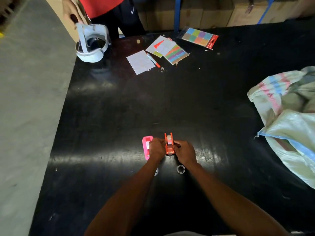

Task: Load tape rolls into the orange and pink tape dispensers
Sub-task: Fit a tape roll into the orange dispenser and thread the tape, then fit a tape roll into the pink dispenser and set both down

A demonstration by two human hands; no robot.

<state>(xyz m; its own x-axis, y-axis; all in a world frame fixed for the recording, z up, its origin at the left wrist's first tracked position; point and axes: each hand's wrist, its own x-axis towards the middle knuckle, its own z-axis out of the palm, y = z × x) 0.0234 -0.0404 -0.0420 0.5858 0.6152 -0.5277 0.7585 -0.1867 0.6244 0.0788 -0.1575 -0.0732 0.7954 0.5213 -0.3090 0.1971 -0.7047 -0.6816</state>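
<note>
An orange tape dispenser [169,144] stands upright on the black table [119,108], a clear tape roll [169,138] seated between its side walls. My left hand [156,149] grips its left side and my right hand [185,152] grips its right side. A pink tape dispenser [146,145] lies flat just left of my left hand, partly hidden by it, with something pale inside. One small tape ring [180,169] lies on the table near my right wrist. Another ring [156,172] peeks out from under my left forearm.
At the far side lie paper sheets [140,62], an orange marker [153,60] and packs of coloured stickers [200,37]. A white headset [92,43] sits at the far left corner, next to a standing person. A woven sack [289,116] covers the table's right edge.
</note>
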